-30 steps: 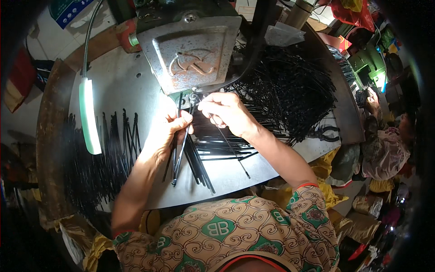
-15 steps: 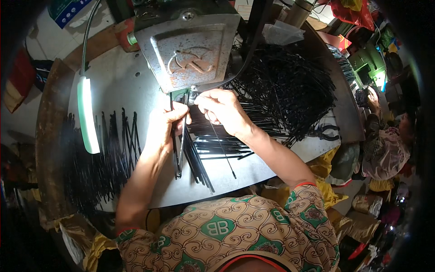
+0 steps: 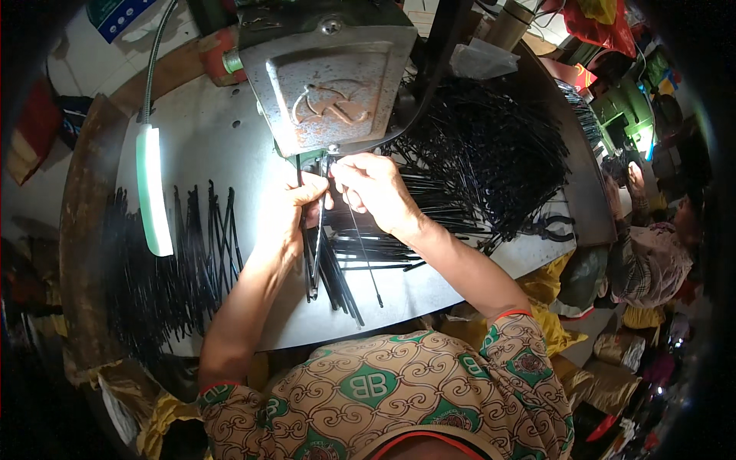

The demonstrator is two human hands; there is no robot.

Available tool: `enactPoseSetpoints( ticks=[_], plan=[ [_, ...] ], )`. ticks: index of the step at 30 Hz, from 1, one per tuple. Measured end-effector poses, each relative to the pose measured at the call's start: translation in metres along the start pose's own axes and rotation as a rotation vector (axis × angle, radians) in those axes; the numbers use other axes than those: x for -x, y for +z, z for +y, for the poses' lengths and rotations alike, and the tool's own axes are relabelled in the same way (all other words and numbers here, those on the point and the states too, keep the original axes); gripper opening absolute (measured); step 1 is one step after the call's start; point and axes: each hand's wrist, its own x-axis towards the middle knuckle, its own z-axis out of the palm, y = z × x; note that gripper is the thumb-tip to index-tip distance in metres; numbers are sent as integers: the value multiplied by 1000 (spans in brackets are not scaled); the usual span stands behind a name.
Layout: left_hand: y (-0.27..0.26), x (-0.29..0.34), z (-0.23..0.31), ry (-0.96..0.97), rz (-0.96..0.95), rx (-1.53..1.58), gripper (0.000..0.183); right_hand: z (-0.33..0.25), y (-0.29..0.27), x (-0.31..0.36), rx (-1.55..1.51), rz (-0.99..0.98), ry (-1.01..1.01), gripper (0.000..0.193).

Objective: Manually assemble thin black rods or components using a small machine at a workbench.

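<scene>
Below the front of a grey-green machine [image 3: 330,96] with an umbrella emblem, my two hands work close together. My left hand [image 3: 300,201] is closed, thumb and fingers pinching long black umbrella ribs [image 3: 316,268] that run from under the machine head toward my body. My right hand [image 3: 377,192] is closed too, its fingertips bent right at the machine's lower tip. From it a thin black rod [image 3: 366,257] hangs down over the table. What the fingertips do at the joint is partly hidden. Several loose black ribs [image 3: 343,284] lie just beside the left-held ones.
A large tangled heap of black ribs [image 3: 498,146] covers the table's right side. More ribs [image 3: 165,276] lie in a row at left, under a lit lamp [image 3: 156,192] on a flexible neck. Pliers [image 3: 550,227] lie at the right edge. A co-worker [image 3: 652,261] sits at far right.
Both hands have come nearer each other, the fingertips now almost touching. The thin rod in my right hand hangs more steeply, its lower end shifted left. The view has shifted slightly.
</scene>
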Motion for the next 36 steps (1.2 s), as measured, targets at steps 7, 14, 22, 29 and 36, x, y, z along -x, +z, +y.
enactPoseSetpoints(
  ticks=[7,14,22,29,36],
  plan=[
    [-6,-2,-2,8,-24,19,7,0,-3,0,34,-47,1,13],
    [-2,-1,-1,-9,5,2,7,2,-3,-1,66,-41,-12,13],
    [2,-2,1,-15,0,7,7,3,-1,-3,70,16,-41,18],
    [-3,-4,-8,-45,-4,30,9,7,-2,0,94,-2,-4,13],
    [0,-1,-4,-20,-9,54,10,2,1,1,52,16,6,13]
  ],
)
